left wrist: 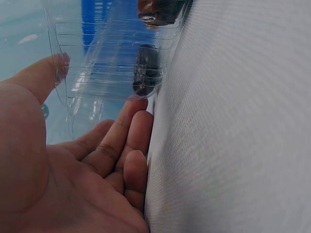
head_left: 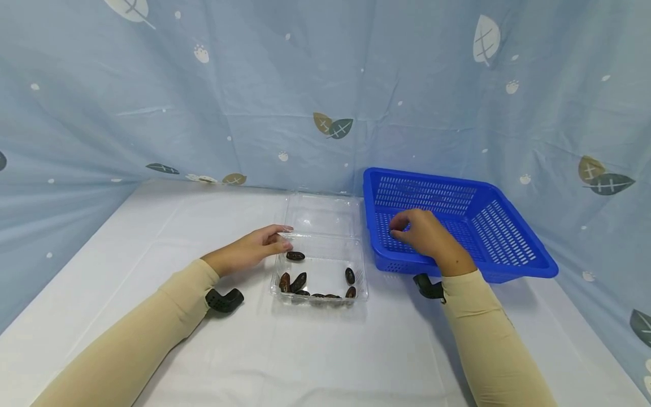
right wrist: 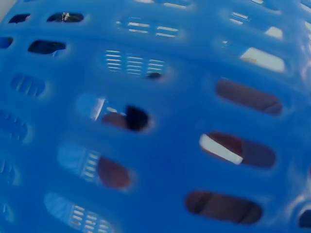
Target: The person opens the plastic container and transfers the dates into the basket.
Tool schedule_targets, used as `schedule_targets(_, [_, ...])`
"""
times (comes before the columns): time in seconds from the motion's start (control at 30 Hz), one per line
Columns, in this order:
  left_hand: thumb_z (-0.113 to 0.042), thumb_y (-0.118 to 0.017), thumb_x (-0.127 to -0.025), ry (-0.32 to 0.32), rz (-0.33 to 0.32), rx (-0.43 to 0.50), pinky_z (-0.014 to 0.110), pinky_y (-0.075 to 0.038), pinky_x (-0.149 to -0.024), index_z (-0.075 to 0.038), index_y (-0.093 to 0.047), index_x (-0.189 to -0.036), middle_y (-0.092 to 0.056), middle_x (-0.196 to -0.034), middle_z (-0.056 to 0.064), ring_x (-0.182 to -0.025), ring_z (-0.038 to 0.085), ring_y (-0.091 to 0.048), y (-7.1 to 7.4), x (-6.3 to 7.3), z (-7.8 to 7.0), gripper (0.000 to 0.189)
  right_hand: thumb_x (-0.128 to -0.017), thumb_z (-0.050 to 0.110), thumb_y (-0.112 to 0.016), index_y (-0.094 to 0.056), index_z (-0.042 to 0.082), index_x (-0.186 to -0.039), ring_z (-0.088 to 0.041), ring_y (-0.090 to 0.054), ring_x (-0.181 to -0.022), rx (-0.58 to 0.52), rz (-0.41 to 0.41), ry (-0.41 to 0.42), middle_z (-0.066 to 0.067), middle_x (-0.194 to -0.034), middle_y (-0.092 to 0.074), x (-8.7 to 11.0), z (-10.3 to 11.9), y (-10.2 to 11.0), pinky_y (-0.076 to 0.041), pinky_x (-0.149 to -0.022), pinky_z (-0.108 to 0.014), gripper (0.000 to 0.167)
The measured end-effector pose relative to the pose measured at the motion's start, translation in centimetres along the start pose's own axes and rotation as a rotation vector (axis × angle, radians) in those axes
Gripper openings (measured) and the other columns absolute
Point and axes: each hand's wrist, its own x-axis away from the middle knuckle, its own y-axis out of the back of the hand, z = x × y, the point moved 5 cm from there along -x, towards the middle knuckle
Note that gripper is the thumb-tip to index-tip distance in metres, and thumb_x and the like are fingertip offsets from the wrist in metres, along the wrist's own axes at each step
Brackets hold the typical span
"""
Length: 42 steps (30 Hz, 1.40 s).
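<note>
My left hand (head_left: 254, 249) rests at the left side of a clear plastic clamshell box (head_left: 320, 270), lid folded back. In the left wrist view its fingers (left wrist: 114, 138) are relaxed, fingertips at the box's lower edge and the thumb at its wall. Several dark brown dates (head_left: 299, 282) lie in the box, mostly along its front and sides. My right hand (head_left: 424, 233) is inside the blue basket (head_left: 519, 226), fingers bent toward the thumb. Through the basket's holes, the right wrist view shows part of a dark date (right wrist: 137, 118) pinched at the fingertips; the hand hides most of it.
The blue basket stands right of the box, near the patterned cloth backdrop (head_left: 254, 85). The box's open lid (head_left: 322, 215) lies toward the backdrop. A white cloth (head_left: 315, 350) covers the table. Black wrist mounts (head_left: 225, 300) sit under both sleeves.
</note>
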Motion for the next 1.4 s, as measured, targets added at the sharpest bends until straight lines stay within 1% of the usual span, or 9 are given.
schedule_targets(0.17, [-0.036,-0.053,-0.105,0.009,-0.003,0.002,0.053,-0.035,-0.116,-0.009,-0.034,-0.153,-0.065,-0.124,0.01,-0.124,0.026,-0.059,0.0,0.1,-0.2,0.058,-0.092,0.003,-0.064,-0.075,-0.001,-0.102,-0.025,-0.069,-0.086,0.023,0.093,0.016,-0.013,-0.093,-0.075,-0.1,-0.2,-0.5,-0.055,-0.083,-0.047,0.016])
schedule_targets(0.33, [-0.037,-0.053,-0.105,0.022,-0.004,0.011,0.053,-0.033,-0.117,-0.011,-0.035,-0.152,-0.065,-0.124,0.007,-0.125,0.025,-0.058,0.0,0.1,-0.3,0.057,-0.091,0.0,-0.063,-0.075,-0.002,-0.1,-0.019,-0.067,-0.073,0.017,0.12,0.022,-0.012,-0.085,-0.074,-0.1,-0.2,-0.7,-0.055,-0.078,-0.045,0.015])
schedule_targets(0.6, [-0.037,-0.054,-0.104,0.024,-0.007,0.019,0.052,-0.035,-0.116,-0.011,-0.035,-0.153,-0.065,-0.124,0.008,-0.125,0.025,-0.059,-0.1,0.1,-0.3,0.058,-0.098,0.015,-0.062,-0.074,0.0,-0.107,-0.027,-0.069,-0.087,0.048,-0.078,0.029,-0.016,-0.099,-0.075,0.1,0.4,0.6,-0.056,-0.079,-0.047,0.021])
schedule_targets(0.7, [-0.038,-0.054,-0.104,0.019,-0.003,0.017,0.052,-0.035,-0.116,-0.011,-0.034,-0.153,-0.064,-0.125,0.008,-0.125,0.026,-0.059,-0.1,0.1,-0.2,0.059,-0.099,0.016,-0.06,-0.074,0.001,-0.109,-0.026,-0.069,-0.088,0.036,-0.12,0.049,-0.015,-0.102,-0.075,0.5,1.2,0.9,-0.056,-0.079,-0.047,0.023])
schedule_targets(0.8, [-0.038,-0.053,-0.104,0.015,0.001,0.019,0.052,-0.035,-0.116,-0.01,-0.034,-0.153,-0.064,-0.126,0.009,-0.126,0.026,-0.058,-0.1,0.1,-0.1,0.059,-0.099,0.015,-0.062,-0.074,0.003,-0.108,-0.023,-0.068,-0.088,0.013,-0.16,0.127,-0.011,-0.1,-0.075,1.1,3.1,0.9,-0.056,-0.08,-0.044,0.019])
schedule_targets(1.0, [-0.038,-0.053,-0.104,0.014,0.002,0.017,0.053,-0.035,-0.116,-0.011,-0.034,-0.153,-0.064,-0.126,0.009,-0.125,0.026,-0.058,0.0,0.0,0.0,0.059,-0.091,0.008,-0.072,-0.076,0.007,-0.104,-0.024,-0.065,-0.1,-0.004,-0.27,0.434,-0.008,-0.103,-0.072,2.9,8.9,0.0,-0.057,-0.084,-0.042,0.013])
schedule_targets(1.1, [-0.037,-0.053,-0.104,0.013,0.001,0.015,0.052,-0.035,-0.115,-0.011,-0.035,-0.153,-0.064,-0.127,0.01,-0.125,0.026,-0.058,0.0,0.0,0.1,0.058,-0.089,0.008,-0.075,-0.077,0.011,-0.102,-0.022,-0.064,-0.104,0.041,-0.283,0.531,-0.005,-0.104,-0.071,3.6,11.0,-1.5,-0.057,-0.086,-0.037,0.014])
schedule_targets(1.2, [-0.036,-0.053,-0.105,0.004,0.003,0.015,0.053,-0.036,-0.115,-0.008,-0.035,-0.152,-0.064,-0.126,0.012,-0.124,0.027,-0.059,0.0,-0.1,0.1,0.058,-0.089,0.008,-0.075,-0.077,0.013,-0.102,-0.019,-0.064,-0.105,0.065,-0.246,0.601,-0.001,-0.103,-0.072,3.7,12.3,-3.6,-0.057,-0.089,-0.033,0.014])
schedule_targets(1.4, [-0.035,-0.053,-0.105,0.004,0.011,0.02,0.052,-0.037,-0.114,-0.008,-0.034,-0.152,-0.064,-0.127,0.012,-0.126,0.028,-0.058,0.0,-0.1,0.0,0.058,-0.096,0.014,-0.068,-0.074,0.012,-0.116,-0.019,-0.063,-0.116,0.083,-0.028,0.634,-0.001,-0.119,-0.071,3.4,13.6,-7.9,-0.052,-0.1,-0.034,0.021])
